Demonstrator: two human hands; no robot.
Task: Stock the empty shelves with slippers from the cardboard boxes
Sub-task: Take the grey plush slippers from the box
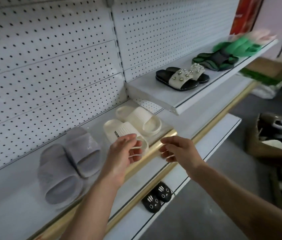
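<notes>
A cream pair of slippers [136, 122] lies on the white shelf [15, 201], with a grey pair [67, 161] to its left. My left hand [123, 153] hovers just in front of the nearer cream slipper, fingers apart and empty. Beside it, my right hand [176, 149] is over the shelf's gold front rail [155, 146], also holding nothing. At the right, a cardboard box [261, 144] on the floor holds several dark slippers.
A higher shelf [154, 94] at the right carries a black studded pair [181, 77], a dark green pair [218, 59] and a bright green pair [240, 45]. A black bunny pair [157, 196] sits on the lower shelf. Pegboard backs the shelves. Another box [268, 68] stands further right.
</notes>
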